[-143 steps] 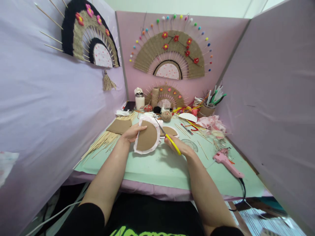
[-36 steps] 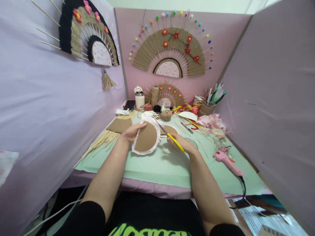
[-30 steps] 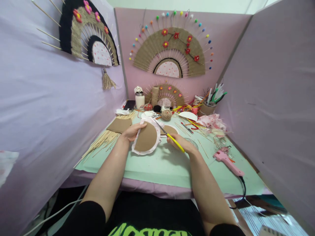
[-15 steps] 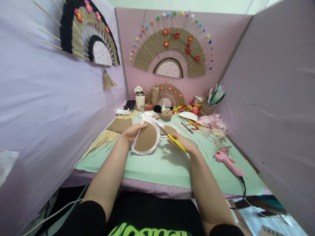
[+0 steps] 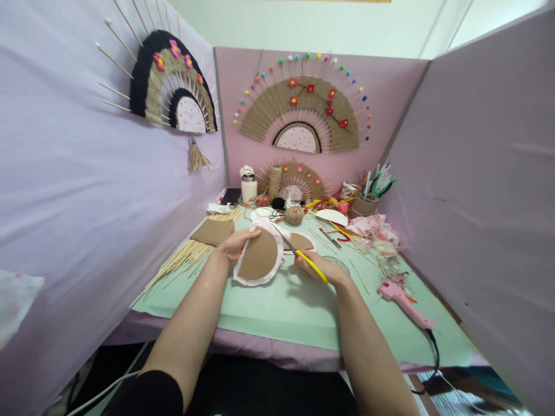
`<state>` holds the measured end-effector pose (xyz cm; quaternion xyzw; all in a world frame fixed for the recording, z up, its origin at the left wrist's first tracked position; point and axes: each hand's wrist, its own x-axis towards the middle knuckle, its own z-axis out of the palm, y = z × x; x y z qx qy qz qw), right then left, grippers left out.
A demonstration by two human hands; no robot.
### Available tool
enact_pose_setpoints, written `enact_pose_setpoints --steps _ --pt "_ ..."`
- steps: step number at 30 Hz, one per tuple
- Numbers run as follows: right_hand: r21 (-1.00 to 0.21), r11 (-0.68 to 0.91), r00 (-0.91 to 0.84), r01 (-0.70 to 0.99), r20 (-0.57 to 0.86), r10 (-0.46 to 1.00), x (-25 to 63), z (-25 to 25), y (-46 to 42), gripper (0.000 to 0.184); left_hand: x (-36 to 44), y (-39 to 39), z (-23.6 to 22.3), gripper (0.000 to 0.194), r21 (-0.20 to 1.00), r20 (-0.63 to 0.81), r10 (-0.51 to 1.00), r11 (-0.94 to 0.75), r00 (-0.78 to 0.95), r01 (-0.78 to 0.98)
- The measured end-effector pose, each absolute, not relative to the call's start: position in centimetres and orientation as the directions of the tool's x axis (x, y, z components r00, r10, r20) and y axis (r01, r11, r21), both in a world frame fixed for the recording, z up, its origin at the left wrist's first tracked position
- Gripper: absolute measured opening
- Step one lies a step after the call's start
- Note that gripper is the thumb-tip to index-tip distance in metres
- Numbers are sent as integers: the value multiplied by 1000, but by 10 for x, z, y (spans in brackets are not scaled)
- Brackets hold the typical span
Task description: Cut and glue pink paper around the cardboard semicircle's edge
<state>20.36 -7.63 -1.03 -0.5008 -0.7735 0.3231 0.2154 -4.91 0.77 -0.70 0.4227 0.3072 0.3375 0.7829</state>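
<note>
My left hand (image 5: 234,244) grips the upper left edge of a brown cardboard half-disc (image 5: 259,261) backed with white fabric that sticks out round its rim, held tilted above the green mat (image 5: 281,300). My right hand (image 5: 323,269) is closed round the yellow handles of a pair of scissors (image 5: 299,254). The blades point up and left, reaching the fabric edge at the top right of the half-disc.
A bundle of wooden skewers (image 5: 184,260) and a cardboard sheet (image 5: 213,231) lie to the left. A pink glue gun (image 5: 403,300) lies at the right. Twine ball (image 5: 294,215), bottle (image 5: 248,186), tool cup (image 5: 363,205) and fabric scraps (image 5: 375,228) crowd the back. Decorated fans hang on the partition walls.
The view has tilted upward, so everything sits lower in the picture. The hands, half-disc and scissors keep nearly the same pose; the scissors' blades stay at the fabric edge.
</note>
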Motion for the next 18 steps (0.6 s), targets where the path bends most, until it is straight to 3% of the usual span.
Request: enact_pose_setpoints --steps 18 --pt "-730 296 -416 616 18 909 203 -8 -80 42 -47 5 -4 14 874 -222 790 420 572 -242"
